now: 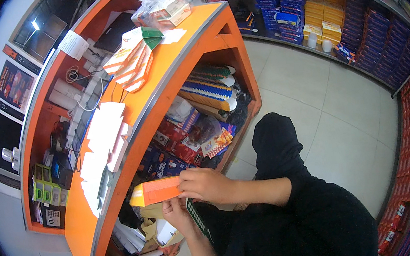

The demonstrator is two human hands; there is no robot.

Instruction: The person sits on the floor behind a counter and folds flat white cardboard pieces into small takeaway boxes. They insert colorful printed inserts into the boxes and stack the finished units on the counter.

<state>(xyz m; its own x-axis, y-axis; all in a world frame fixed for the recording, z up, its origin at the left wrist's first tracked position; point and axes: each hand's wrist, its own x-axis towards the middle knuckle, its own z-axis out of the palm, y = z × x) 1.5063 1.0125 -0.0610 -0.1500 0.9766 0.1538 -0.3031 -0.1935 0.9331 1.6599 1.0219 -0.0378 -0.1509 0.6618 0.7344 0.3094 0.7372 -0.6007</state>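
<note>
An orange carton with a yellow end (157, 191) is held over the edge of the orange counter's lower shelf. My right hand (204, 184) wraps its fingers round the carton's right end. From below, my left hand (177, 216) pinches at the carton's lower right corner, its fingers partly hidden. Just right of the left hand, a dark green strip with a white checked pattern (198, 221) lies against my black clothing. On the countertop beyond my hands are white folded cartons (106, 129).
The orange counter (162, 64) curves across the left, with striped cartons (131, 60) on top. Its open shelf holds flat stacked cartons (206, 90), printed packets (219, 141) and paper. Blue and yellow boxes (322, 6) fill a rack at the far right; red boxes (408, 140) line the right side.
</note>
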